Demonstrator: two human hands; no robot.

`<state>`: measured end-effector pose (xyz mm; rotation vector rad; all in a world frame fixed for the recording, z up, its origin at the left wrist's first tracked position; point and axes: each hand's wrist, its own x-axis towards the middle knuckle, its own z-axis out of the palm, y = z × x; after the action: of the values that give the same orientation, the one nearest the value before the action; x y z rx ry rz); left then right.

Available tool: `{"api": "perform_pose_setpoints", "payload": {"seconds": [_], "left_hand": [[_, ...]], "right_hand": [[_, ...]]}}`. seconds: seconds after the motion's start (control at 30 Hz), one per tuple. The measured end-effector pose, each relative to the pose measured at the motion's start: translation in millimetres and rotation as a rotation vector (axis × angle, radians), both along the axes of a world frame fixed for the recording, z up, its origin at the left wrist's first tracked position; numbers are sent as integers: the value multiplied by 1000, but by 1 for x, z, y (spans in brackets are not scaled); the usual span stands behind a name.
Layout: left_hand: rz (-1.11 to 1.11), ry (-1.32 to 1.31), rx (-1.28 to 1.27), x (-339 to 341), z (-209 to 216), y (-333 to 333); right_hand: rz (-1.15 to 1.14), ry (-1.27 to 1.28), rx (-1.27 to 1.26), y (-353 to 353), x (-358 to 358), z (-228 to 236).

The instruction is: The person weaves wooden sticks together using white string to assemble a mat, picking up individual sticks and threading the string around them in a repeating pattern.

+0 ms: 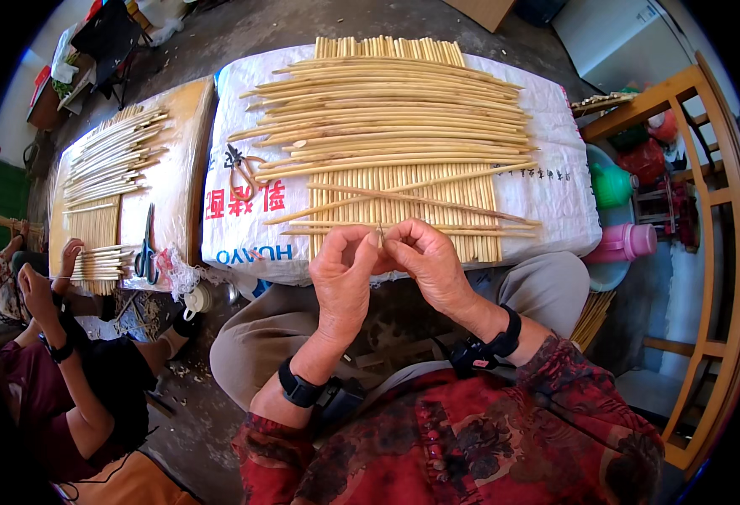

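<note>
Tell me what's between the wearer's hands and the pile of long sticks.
Head view: between the left hand, right hand and the pile of long sticks, crossed loose sticks lie over a row of side-by-side sticks.

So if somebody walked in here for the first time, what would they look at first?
Probably the big spread of long yellow stalks in the middle, lying side to side across a row of other stalks on a white woven sack. Next, maybe the left hand and right hand, fingertips close together at the near edge. The bright pink plastic container over on the right stands out too.
</note>
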<state>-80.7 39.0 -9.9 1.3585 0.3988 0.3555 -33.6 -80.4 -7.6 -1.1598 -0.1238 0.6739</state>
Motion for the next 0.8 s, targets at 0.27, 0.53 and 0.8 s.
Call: {"api": "perform_pose_setpoints", "payload": {"seconds": [0.27,0.53,0.8], "left_hand": [[5,-25,-51,2,-2,-2],[0,-15,-49,2,-3,-3],[0,-18,-42,2,0,-2]], "right_hand": [[3,-5,10,-2,1,-2],[14,-9,0,-3,1,-1],[5,21,6,-3,1,-4]]}}
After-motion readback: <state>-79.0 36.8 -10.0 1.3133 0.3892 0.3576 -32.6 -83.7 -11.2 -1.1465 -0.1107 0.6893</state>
